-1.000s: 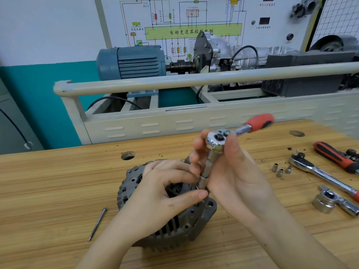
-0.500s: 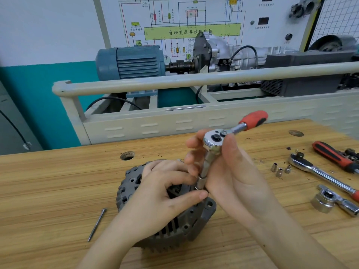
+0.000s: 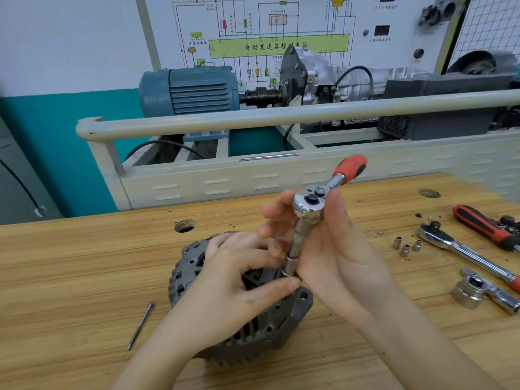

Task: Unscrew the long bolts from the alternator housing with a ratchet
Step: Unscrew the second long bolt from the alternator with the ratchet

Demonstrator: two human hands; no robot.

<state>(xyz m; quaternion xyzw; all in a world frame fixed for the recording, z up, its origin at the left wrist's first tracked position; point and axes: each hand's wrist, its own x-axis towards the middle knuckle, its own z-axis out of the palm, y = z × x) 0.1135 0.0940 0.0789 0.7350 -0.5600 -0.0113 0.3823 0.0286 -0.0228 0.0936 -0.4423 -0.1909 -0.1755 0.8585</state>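
1. Your right hand (image 3: 334,249) grasps the ratchet (image 3: 309,209) at its chrome head and extension, fingers curled round the shaft; the red handle points away from you, up and to the right.
2. Compared with the frame one second earlier, the ratchet head sits slightly further left and the handle stands a little steeper. Judgement: you are spinning the tool by its head, which suggests the bolt is already loose.
3. The socket (image 3: 289,266) stands on the upper right of the alternator housing (image 3: 298,308); the bolt beneath it is hidden, so how far it has backed out cannot be told.
4. Your left hand (image 3: 233,285) lies over the housing as before, thumb stretched toward the socket base, fingers curled on the casting, steadying it.
5. One long bolt (image 3: 140,325) lies unmoved on the workbench (image 3: 70,277), left of the housing and apart from it. Judgement: at least one bolt is out, with the present one under way.
6. Spare ratchets (image 3: 464,251) and loose small sockets (image 3: 405,247) lie to your right, unchanged.
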